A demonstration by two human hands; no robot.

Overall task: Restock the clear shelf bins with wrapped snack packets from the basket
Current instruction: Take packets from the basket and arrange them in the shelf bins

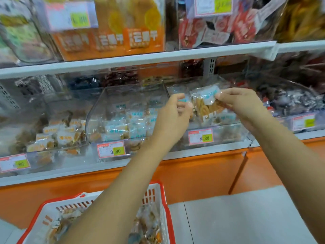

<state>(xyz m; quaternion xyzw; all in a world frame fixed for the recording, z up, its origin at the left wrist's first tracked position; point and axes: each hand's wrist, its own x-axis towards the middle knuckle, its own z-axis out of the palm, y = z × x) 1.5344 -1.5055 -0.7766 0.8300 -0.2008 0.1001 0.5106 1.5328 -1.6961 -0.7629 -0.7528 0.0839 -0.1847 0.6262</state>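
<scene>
Head: left hand (173, 111) and right hand (243, 103) both pinch packets (205, 101) just above bin (226, 133). Mid-placing. Next, probably: release into bin, then back to basket (164, 198).

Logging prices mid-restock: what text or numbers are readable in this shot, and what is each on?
"8.80": middle bin tag
"8.80": right bin tag
"80", first digit blurred: left bin tag
Too blurred to read: far-right tag, upper left tag, upper right tag, white characters on the orange packs, blue print on the held packet.
</scene>
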